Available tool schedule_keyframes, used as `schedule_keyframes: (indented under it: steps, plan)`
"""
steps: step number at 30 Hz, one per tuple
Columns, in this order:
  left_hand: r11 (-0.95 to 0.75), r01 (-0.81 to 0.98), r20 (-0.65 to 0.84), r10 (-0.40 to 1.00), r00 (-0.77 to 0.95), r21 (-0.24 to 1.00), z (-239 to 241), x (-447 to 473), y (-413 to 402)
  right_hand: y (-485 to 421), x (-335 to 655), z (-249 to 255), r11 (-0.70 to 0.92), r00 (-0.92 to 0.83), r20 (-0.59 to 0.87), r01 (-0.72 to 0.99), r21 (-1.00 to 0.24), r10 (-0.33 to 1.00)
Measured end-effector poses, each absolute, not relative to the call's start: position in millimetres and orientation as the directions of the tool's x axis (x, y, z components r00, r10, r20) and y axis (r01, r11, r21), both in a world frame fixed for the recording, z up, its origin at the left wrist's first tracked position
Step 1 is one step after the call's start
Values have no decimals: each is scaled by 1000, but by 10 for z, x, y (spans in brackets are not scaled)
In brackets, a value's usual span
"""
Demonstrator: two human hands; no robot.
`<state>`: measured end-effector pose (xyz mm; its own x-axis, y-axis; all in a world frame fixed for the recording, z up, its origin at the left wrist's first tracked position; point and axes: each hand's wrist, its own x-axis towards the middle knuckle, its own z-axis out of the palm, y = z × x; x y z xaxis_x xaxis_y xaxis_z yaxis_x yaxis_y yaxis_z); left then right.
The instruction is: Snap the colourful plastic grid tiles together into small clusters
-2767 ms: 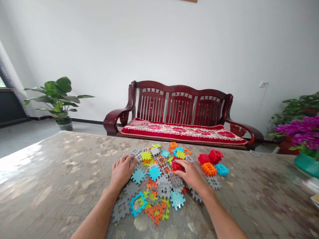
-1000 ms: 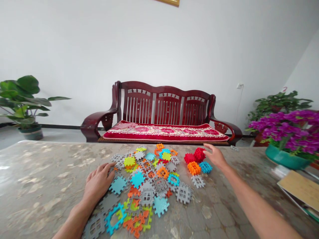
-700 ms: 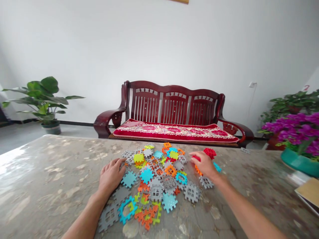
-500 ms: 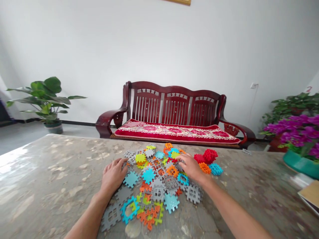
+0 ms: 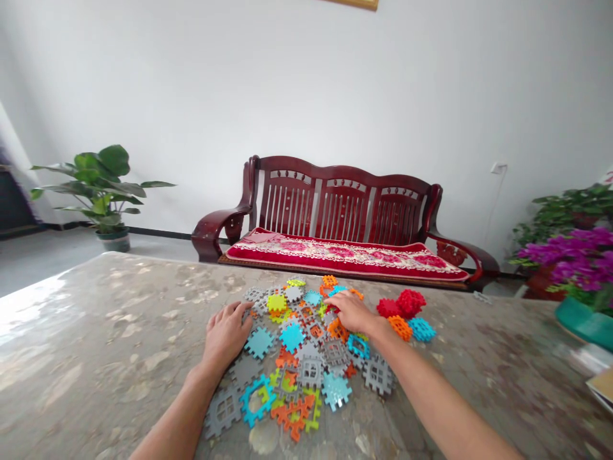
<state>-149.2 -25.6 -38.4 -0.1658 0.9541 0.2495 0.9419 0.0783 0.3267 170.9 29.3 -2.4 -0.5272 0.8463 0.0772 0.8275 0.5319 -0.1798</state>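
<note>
A heap of flat interlocking plastic tiles (image 5: 306, 358) in grey, blue, orange and lime lies spread on the mottled table (image 5: 96, 358). My left hand (image 5: 227, 332) rests palm down on the heap's left edge, fingers loosely spread, beside a blue tile (image 5: 260, 342). My right hand (image 5: 351, 311) reaches into the far side of the heap, fingers curled down onto the tiles; whether it grips one is hidden. To its right stands a small cluster of assembled pieces: red blocks (image 5: 406, 303), an orange one (image 5: 400, 327) and a blue one (image 5: 422, 329).
A dark red wooden bench (image 5: 345, 223) with a red cushion stands behind the table. A green potted plant (image 5: 103, 188) is at the far left. A teal pot of purple flowers (image 5: 582, 281) and some papers (image 5: 598, 377) sit at the table's right edge.
My right hand went out to the red cluster at the right, then came back left into the far middle of the heap. My left hand stayed on the heap's left edge.
</note>
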Motion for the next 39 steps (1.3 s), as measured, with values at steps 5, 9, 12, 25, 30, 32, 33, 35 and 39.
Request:
schedule_keyframes:
  steps: [5,9,12,25,30,32,33,35,39]
  plan:
    - [77,939,240,957,-164,335,-391,-1498,-256,114,1662,-47,513,-489,153,826,-236,859]
    - [83,935,234,957,-171,344,-381,-1488,-262,-40,1671,-89,485,-446,191,812,-323,874]
    - [89,933,237,955,-180,347,-365,-1476,-269,-134,1685,-93,465,-421,196,809,-360,885]
    - [80,936,238,957,-169,343,-404,-1492,-252,-546,1028,-31,630,-598,204,704,-327,775]
    - [83,932,228,958,-172,353,-393,-1492,-261,-498,1035,-33,639,-606,219,667,-384,765]
    - [82,929,227,959,-172,360,-379,-1487,-270,-473,1089,-25,595,-553,225,703,-390,802]
    - [81,928,227,959,-173,364,-375,-1485,-272,-466,1120,-22,577,-536,218,721,-384,815]
    - [84,925,226,958,-178,370,-374,-1484,-271,-465,1182,-21,556,-520,201,750,-359,830]
    - [86,923,225,957,-181,375,-383,-1488,-262,-493,1263,-41,498,-446,224,800,-336,867]
